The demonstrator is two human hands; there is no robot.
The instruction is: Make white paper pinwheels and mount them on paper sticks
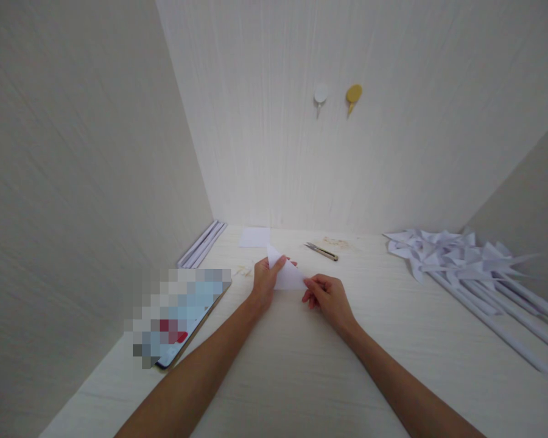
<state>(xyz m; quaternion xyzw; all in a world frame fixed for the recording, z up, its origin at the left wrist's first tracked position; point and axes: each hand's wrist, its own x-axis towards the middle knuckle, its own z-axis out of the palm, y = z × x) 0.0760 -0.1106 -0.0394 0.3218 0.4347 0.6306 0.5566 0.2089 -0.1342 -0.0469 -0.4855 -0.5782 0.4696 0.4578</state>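
Note:
A white sheet of paper folded into a triangle (287,278) is held up between my two hands over the table. My left hand (265,281) grips its left side, thumb on the front face and fingers behind. At the lower right corner, my right hand (327,297) pinches the paper between thumb and forefinger, its other fingers curled below. Just beyond lie small thread snips (322,251) with a brass-coloured handle. A flat white paper square (254,237) rests behind my left hand.
Rolled paper sticks (203,244) lie at the back left, near a phone (196,316), partly blurred out. Several white paper pinwheels (456,255) on paper sticks are heaped at the right. Small scraps (337,243) lie by the back wall, which carries a white hook (320,94) and a yellow hook (354,94).

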